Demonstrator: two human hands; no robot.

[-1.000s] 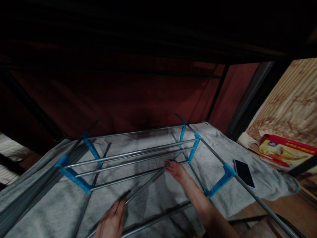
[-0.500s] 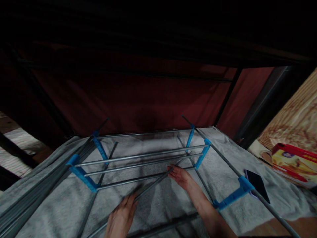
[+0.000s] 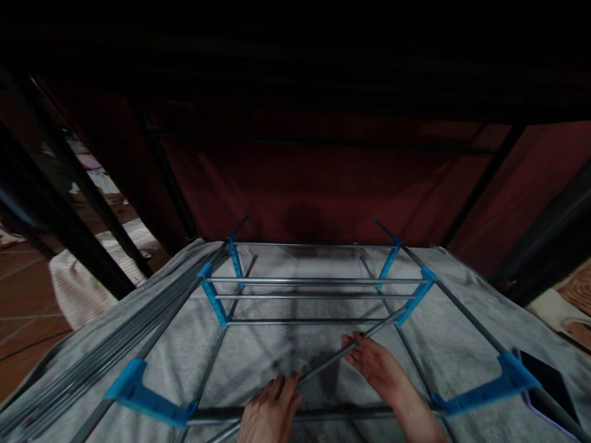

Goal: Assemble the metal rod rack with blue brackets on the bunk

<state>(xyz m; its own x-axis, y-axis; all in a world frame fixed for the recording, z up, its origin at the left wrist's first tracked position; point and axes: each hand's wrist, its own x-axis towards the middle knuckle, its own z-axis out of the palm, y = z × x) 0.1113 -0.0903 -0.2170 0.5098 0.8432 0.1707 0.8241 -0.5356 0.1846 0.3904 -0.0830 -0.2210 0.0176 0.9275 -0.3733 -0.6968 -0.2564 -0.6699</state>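
Observation:
My left hand is closed over a loose grey metal tube near the bottom of the view. Farther up that tube, my right hand grips it with curled fingers, palm turned inward. The tube slants up to the right, its far end close to a blue plastic bracket; whether they touch I cannot tell. Around my hands stands a rack frame of metal tubes joined by blue brackets. Three crossbars, among them a middle bar, span between the left bracket and the right one. A nearer blue bracket sits at lower left.
A bundle of loose metal tubes lies along the left side. Grey cloth covers the surface beneath the frame. At right, a phone lies beside the frame's tube. Dark red fabric and dark posts stand behind.
My view has swung left, so the frame appears farther right and the near left bracket has come into sight. Both hands still hold the tube.

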